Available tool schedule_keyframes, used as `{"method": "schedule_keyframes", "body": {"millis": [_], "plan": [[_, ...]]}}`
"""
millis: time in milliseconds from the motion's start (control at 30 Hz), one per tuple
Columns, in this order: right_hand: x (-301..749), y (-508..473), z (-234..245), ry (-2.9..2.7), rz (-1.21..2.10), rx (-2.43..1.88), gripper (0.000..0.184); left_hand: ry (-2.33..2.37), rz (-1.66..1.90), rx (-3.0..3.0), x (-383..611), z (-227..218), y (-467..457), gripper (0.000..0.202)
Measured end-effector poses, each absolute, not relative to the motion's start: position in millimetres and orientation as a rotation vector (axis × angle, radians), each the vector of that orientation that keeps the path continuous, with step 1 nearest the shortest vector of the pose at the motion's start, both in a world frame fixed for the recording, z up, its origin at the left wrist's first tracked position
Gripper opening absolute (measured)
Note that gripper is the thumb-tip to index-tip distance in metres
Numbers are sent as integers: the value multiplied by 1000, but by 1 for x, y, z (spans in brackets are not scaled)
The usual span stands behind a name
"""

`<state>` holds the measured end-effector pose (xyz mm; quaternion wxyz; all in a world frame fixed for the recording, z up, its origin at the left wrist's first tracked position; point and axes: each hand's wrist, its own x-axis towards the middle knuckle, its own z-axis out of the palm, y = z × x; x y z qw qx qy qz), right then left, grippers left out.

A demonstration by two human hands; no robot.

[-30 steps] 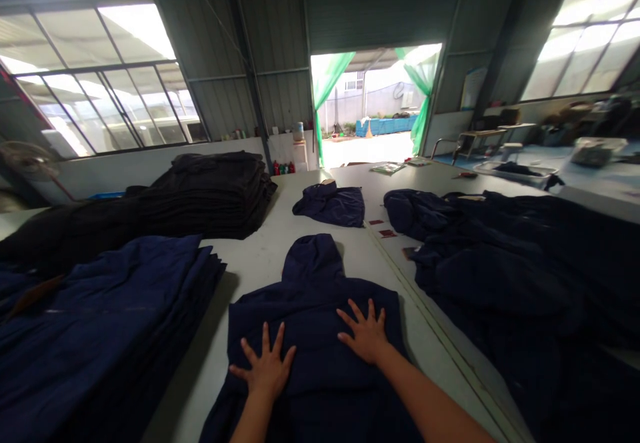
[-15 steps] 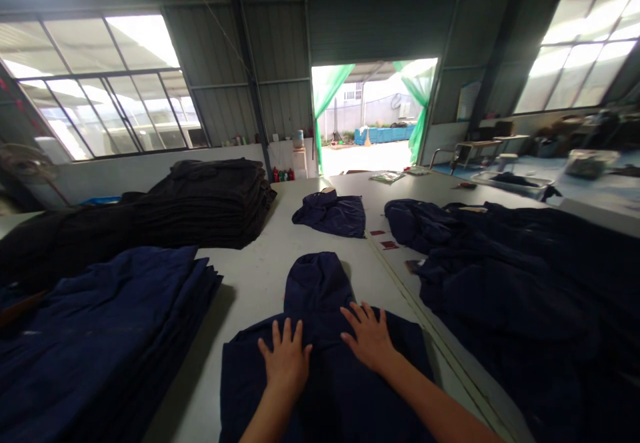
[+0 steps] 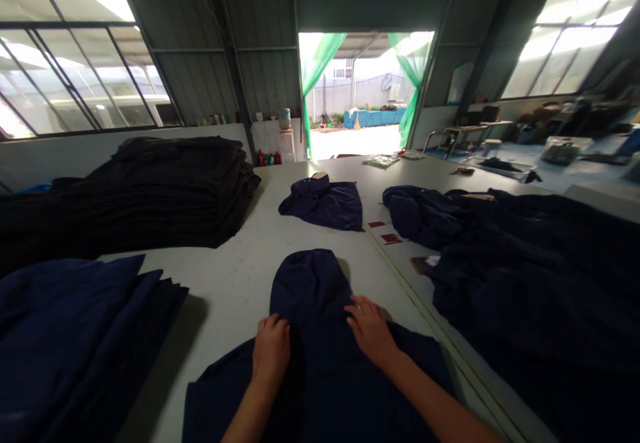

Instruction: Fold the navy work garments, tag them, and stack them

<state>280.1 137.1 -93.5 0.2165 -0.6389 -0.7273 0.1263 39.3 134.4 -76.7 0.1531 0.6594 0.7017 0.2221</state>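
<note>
A navy hooded sweatshirt point(image 3: 320, 363) lies flat on the pale table point(image 3: 240, 283) in front of me, hood pointing away. My left hand point(image 3: 271, 348) rests on the cloth at the left base of the hood, fingers curled into the fabric. On the hood's right base sits my right hand point(image 3: 369, 337), fingers bent down and pressing on the cloth. Whether either hand pinches the fabric is hard to tell.
A stack of navy garments point(image 3: 75, 336) lies at the near left, a tall black stack point(image 3: 165, 189) behind it. A folded navy piece point(image 3: 325, 204) sits farther up the table. A loose heap of navy garments point(image 3: 525, 276) fills the right side. An open doorway point(image 3: 360, 96) stands beyond.
Both hands slid up from the sweatshirt's chest to the base of the hood and drew closer together; their spread fingers have curled. The view moved forward and right.
</note>
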Motion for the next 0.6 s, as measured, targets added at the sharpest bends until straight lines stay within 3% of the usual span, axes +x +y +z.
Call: {"method": "schedule_keyframes", "body": {"millis": [100, 233, 400, 600], "plan": [[268, 179, -94, -1671, 577, -1684, 43, 2004, 955, 1560, 36, -86, 174, 36], [261, 222, -98, -1288, 930, -1738, 53, 2038, 940, 1298, 25, -99, 214, 39], [261, 232, -84, -1331, 1119, -1486, 34, 1726, 976, 1171, 17, -90, 223, 26], [282, 180, -34, -1186, 1460, -943, 30, 1389, 1097, 1194, -3, -37, 184, 31]]}}
